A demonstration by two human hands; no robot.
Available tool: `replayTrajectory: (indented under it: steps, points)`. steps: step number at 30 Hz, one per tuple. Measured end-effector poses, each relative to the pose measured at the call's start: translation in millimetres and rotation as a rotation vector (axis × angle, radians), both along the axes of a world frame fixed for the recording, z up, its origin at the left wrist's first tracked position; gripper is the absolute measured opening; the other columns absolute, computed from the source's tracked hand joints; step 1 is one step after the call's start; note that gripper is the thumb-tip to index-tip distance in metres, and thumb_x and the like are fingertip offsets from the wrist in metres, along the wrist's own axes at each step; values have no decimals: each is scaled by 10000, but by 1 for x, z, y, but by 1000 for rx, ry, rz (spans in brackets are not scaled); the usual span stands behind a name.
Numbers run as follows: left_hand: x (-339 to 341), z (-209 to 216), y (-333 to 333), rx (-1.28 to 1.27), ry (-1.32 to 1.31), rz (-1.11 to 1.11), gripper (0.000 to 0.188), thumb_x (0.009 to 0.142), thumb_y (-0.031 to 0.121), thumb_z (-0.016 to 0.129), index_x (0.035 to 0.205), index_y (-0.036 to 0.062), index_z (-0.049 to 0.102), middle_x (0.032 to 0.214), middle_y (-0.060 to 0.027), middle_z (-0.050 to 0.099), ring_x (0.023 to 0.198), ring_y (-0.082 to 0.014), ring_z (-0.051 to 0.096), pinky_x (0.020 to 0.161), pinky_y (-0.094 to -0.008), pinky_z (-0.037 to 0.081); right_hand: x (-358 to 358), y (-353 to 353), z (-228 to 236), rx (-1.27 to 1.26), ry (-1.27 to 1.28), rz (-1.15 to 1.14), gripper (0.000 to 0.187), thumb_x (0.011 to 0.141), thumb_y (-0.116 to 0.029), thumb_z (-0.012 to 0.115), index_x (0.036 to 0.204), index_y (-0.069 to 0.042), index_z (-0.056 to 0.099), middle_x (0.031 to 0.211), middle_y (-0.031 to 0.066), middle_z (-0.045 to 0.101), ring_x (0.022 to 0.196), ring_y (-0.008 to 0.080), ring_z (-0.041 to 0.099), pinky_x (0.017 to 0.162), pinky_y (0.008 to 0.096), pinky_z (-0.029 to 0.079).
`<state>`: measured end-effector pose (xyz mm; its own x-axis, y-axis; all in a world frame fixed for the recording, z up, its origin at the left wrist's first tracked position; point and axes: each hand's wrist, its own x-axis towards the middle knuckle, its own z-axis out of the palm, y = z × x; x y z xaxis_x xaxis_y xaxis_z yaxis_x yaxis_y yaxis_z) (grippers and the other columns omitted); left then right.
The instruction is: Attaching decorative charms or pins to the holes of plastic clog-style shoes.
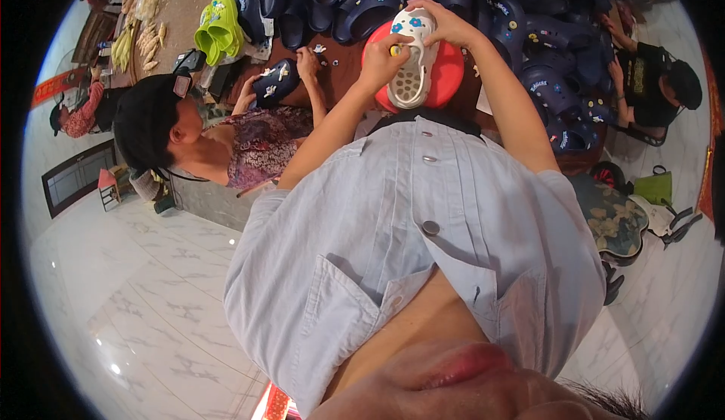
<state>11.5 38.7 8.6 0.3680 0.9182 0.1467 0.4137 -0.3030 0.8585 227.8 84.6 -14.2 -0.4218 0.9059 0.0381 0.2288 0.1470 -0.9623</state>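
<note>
Both bare hands close together, upper centre of frame. Left forearm (332,132) slants up rightward; left hand (384,55) curled, one digit extended rightward. Right forearm (510,88) slants up leftward; right hand (448,24) arched, thumb and fingers spread apart.

The person's left grip (384,59) and right grip (451,27) hold a white clog (410,80) over a red disc (449,78) at the tabletop's (349,73) near edge; navy clogs (377,6) crowd toward the far edge.
</note>
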Motion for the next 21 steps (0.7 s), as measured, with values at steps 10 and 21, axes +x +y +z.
replayTrajectory:
  steps: [10, 21]
  points:
    - [7, -2, 1, 68, 92, -5, 225, 816, 161, 631, 1005, 66, 708, 758, -133, 691, 690, -153, 680, 651, -287, 520, -11, 0, -2, 181, -404, -87, 742, 481, -68, 745, 1196, -185, 581, 1379, 48, 420, 1319, 289, 354, 1116, 384, 292]
    - [3, -2, -7, -59, -37, 85, 233, 811, 142, 626, 1015, 66, 710, 786, -133, 701, 704, -113, 659, 660, -279, 513, 11, -34, -14, -20, 19, -154, 769, 637, -177, 812, 1349, -200, 522, 1465, 128, 338, 1363, 270, 317, 1131, 369, 262]
